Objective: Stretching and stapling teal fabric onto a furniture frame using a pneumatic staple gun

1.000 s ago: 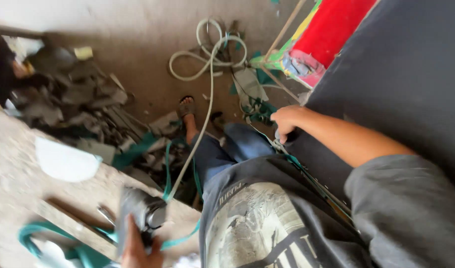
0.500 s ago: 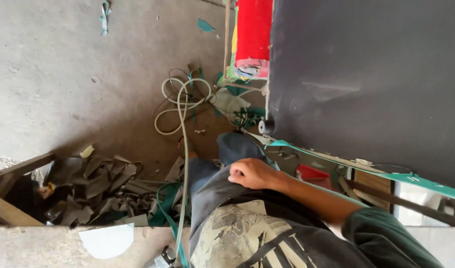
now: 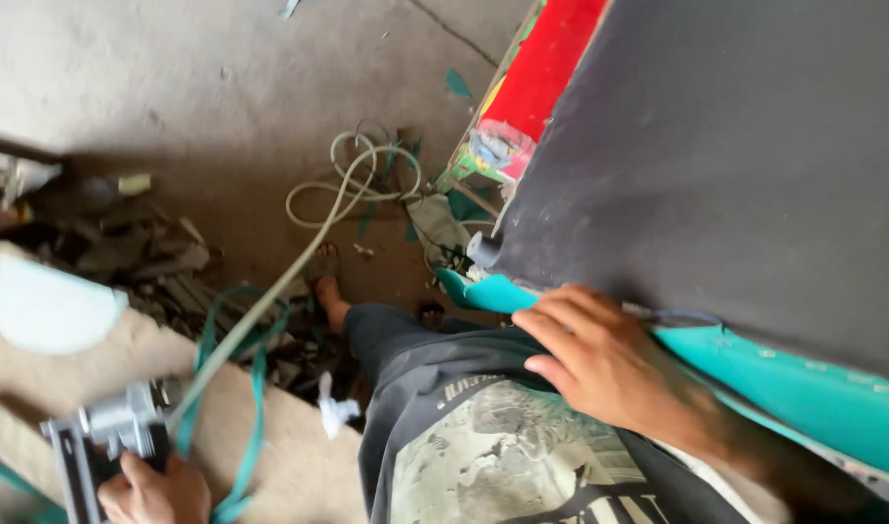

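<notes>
Concrete floor [image 3: 173,87], debris, coiled hose [image 3: 352,180]; left hand [image 3: 153,490] fingers grip staple gun [image 3: 105,437]; right hand [image 3: 609,364] fingers spread on teal edge [image 3: 784,374].

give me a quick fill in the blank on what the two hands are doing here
1. The left hand grips a grey ____ tool fed by a pale hose.
2. The right hand rests on the ____ coloured edge strip below the dark grey panel.
3. The hose ends in a ____ on the concrete floor.

Missing words: metal; teal; coil
</notes>
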